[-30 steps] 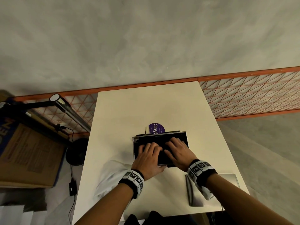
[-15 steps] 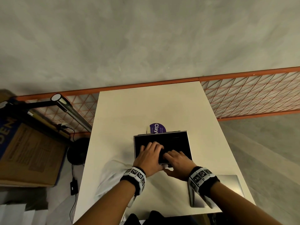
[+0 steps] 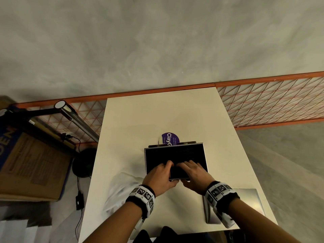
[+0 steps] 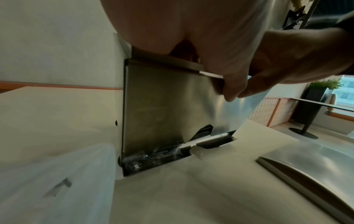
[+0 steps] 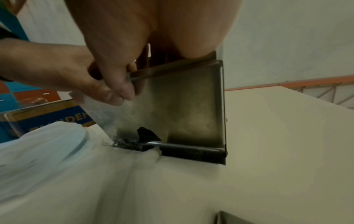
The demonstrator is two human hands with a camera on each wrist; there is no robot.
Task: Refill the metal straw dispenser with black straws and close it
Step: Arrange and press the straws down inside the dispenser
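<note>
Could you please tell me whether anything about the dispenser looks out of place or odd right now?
Yes: crinkled clear wrapping shows in the slot at the foot of the metal dispenser, beside the black straws; it looks like leftover packaging. The lid lies apart on the table.

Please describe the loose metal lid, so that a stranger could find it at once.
Start at the white table, then go to its near right corner, by the right hand's wrist. The lid lies flat there. Unlike the upright dispenser full of black straws, it is a bare grey sheet.
</note>
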